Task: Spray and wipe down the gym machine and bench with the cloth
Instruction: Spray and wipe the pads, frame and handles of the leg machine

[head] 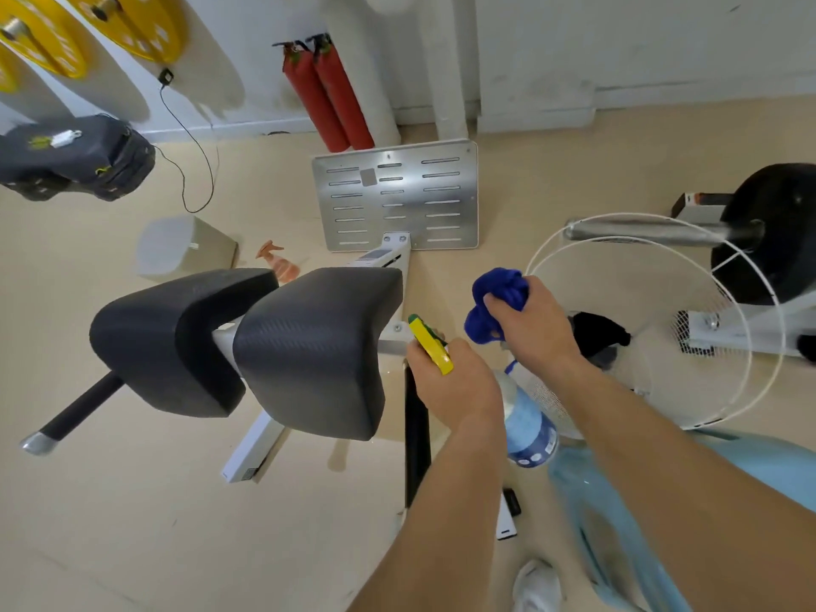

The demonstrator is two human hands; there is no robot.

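Observation:
Two black padded cushions (309, 346) of the gym machine sit on a white frame (251, 452) at centre left, with a metal footplate (397, 196) behind them. My left hand (455, 382) grips the yellow-and-green trigger head of a spray bottle (527, 426), its nozzle pointing at the right cushion. The bottle's clear blue body hangs below the hand. My right hand (530, 324) holds a bunched blue cloth (494, 302) just right of the nozzle, above the floor.
A white wire fan guard (653, 320) stands right of my hands. A black weight plate on a bar (768, 231) is at far right. Two red fire extinguishers (331, 99), a white bin (176, 249), an orange spray bottle (278, 262) and a dark bag (75, 156) lie behind.

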